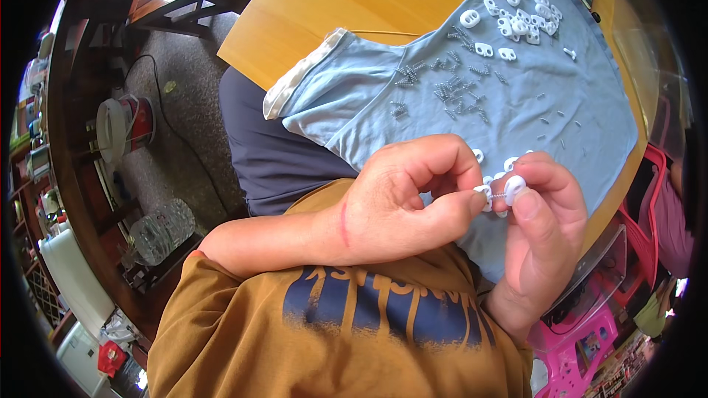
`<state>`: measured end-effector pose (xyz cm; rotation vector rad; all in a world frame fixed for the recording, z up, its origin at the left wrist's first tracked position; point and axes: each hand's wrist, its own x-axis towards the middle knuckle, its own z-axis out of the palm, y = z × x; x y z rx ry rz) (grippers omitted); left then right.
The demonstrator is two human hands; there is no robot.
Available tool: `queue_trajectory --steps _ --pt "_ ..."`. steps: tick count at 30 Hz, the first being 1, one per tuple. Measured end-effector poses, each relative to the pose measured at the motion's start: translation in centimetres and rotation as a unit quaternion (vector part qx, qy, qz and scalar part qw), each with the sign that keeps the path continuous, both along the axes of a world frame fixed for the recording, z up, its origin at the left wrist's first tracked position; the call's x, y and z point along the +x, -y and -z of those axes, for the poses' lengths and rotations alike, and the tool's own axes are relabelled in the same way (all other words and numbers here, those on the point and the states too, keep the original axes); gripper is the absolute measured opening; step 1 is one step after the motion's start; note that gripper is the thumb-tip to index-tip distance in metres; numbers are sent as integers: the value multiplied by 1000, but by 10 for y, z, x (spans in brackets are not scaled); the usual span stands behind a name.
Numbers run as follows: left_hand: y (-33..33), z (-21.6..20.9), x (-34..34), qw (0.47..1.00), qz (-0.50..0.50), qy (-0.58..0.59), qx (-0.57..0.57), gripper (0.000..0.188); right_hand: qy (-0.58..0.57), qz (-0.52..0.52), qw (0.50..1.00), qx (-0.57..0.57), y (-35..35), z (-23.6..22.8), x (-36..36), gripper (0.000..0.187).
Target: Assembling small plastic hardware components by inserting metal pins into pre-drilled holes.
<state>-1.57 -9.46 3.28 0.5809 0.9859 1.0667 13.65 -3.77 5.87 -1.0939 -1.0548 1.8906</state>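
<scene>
My left hand (424, 195) pinches a small white plastic cord-lock insert (483, 190) between thumb and forefinger. Facing it, my right hand (549, 210) grips a rounded white cord-lock shell (515, 189) in its fingertips. A thin metal spring (498, 195) bridges the gap between these two pieces. Just beyond my fingers, more white pieces (510, 163) lie on the light blue cloth (590, 96), partly hidden by the hands. Loose springs (456, 92) are scattered farther up the cloth. At its far end sits a pile of two-holed white plastic parts (520, 23).
The cloth, a garment with a white-trimmed edge, covers much of a yellow wooden table (310, 0). To the left, a bucket (122, 129) and a large clear bottle (164, 230) stand low down. Pink plastic furniture (582, 346) is at the lower right.
</scene>
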Motion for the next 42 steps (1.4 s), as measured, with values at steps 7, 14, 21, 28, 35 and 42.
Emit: queue_trajectory --steps 7,14,21,28,35,42 --pt "-1 0 1 1000 5 -5 3 5 52 -25 992 109 4 -1 -1 16" --pt "2 6 6 999 -24 37 7 7 77 -32 984 159 6 5 -2 18" --pt "1 2 5 996 -30 75 -35 9 182 -81 933 299 3 10 6 22" --pt "2 1 7 992 -56 99 -58 11 228 -99 894 373 7 12 2 29" --pt "4 3 12 990 -84 97 -55 10 211 -90 897 377 8 13 4 28" --pt "5 2 16 988 -105 102 -48 9 212 -85 896 380 10 15 5 30"
